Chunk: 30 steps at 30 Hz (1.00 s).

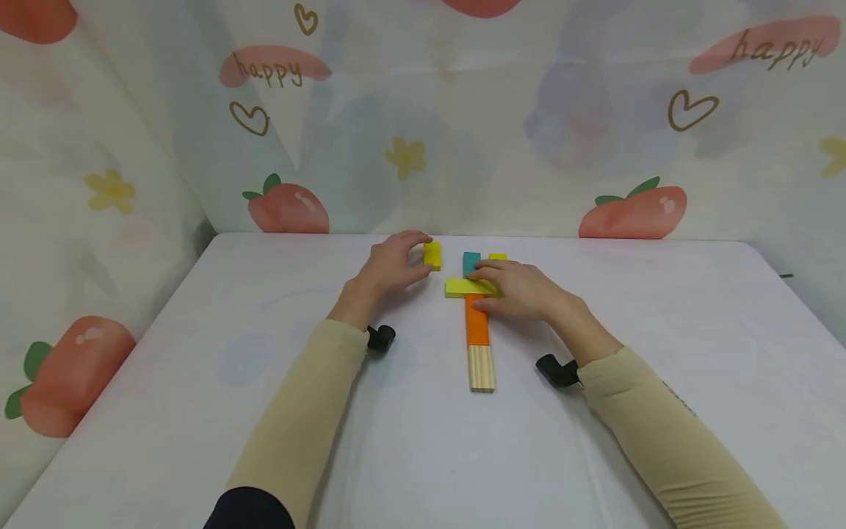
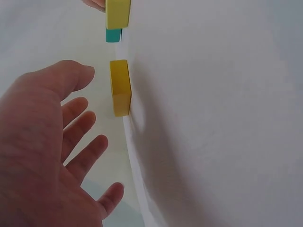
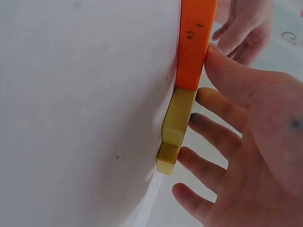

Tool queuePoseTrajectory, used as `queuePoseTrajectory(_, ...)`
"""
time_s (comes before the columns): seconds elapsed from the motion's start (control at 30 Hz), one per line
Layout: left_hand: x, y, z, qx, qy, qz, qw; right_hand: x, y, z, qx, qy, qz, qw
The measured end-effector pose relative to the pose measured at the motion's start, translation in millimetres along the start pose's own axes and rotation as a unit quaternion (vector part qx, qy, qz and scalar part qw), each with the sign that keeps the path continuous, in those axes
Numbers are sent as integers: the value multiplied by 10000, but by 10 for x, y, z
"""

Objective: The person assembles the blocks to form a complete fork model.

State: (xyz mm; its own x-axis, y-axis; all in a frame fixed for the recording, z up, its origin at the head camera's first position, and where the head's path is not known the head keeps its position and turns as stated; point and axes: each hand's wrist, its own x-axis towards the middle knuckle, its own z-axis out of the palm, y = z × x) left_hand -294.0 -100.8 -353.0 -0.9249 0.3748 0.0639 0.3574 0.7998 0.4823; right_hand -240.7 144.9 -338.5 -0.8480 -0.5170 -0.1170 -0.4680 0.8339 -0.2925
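My left hand (image 1: 396,262) is at the far left of the blocks, its thumb and fingers spread about a small yellow block (image 1: 432,256). In the left wrist view a gap shows between the thumb and this yellow block (image 2: 120,87). My right hand (image 1: 522,289) pinches a yellow-green block (image 1: 457,288) across its width, thumb on the near side and fingers on the far side. That block lies crosswise between an orange block (image 1: 476,323) and a teal block (image 1: 471,261). The right thumb also touches the orange block, seen in the right wrist view.
Plain wooden blocks (image 1: 481,369) lie end-on to the orange one, towards me. Another yellow block (image 1: 498,256) is partly hidden behind the right hand. The white-covered table (image 1: 410,455) ends at a printed cloth wall (image 1: 463,191) at the back.
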Motion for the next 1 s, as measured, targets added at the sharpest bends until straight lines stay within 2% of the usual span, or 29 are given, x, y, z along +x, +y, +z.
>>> queuePoseTrajectory(0.17, 37, -9, -7, 7, -199, -187, 9996, 3, -7, 3, 76, -52, 74, 9999)
queuePoseTrajectory(0.3, 60, -23, 5, 78, -323, -194, 9993, 1, -4, 8, 113, -65, 105, 9999)
queuePoseTrajectory(1.0, 125, -37, 9, 196, -477, -245, 9984, 15, -2, -1, 30, -48, 52, 10000)
